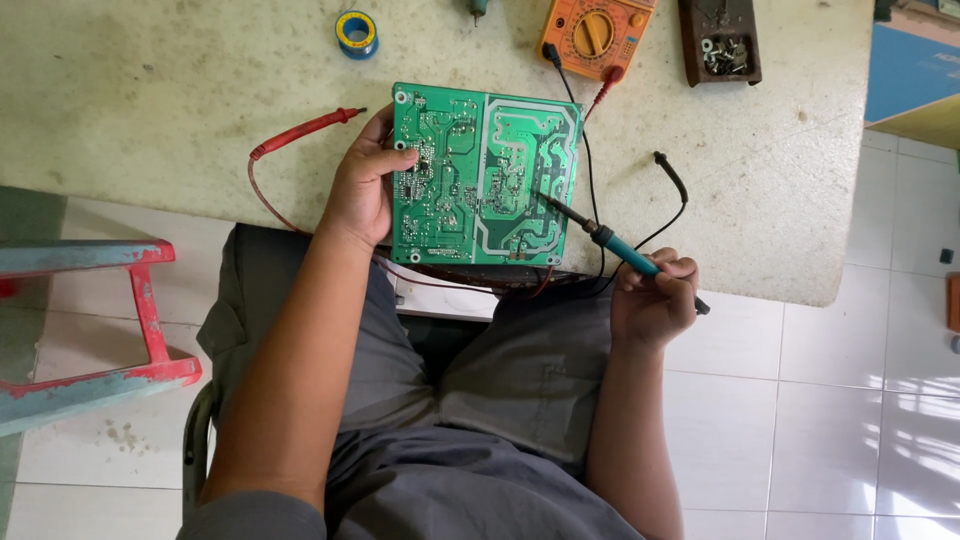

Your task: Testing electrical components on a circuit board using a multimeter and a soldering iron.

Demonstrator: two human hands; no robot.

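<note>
The green circuit board (pixel 485 175) lies solder side up near the front edge of the surface (pixel 180 110), a pale, speckled, stone-like slab with a rounded corner at the right. The board is a flat rectangle, glossy, with lighter green traces winding across its right half and many small silvery solder points on its left half. The left hand (pixel 362 188) grips the board's left edge, fingers curled over onto its face and thumb laid on top. The right hand (pixel 655 295) is closed around a soldering iron (pixel 610 243) in a pen-like hold; the iron has a teal handle and a slim dark metal shaft, its long axis running diagonally from the hand up and to the left, with the tip resting on the lower right part of the board. A black cord (pixel 672 185) loops on the surface just right of the board. A red test probe (pixel 305 130) lies to the left, its thin red lead curving back toward the person. Farther back sit an orange multimeter (pixel 592 35) with a round dial, a blue spool of solder wire (pixel 355 33), and a dark brown tray (pixel 718 40) holding small metal screws. A red-painted wooden stool (pixel 110 315), worn and chipped, stands on the white tiled floor (pixel 850 400) at left.
</note>
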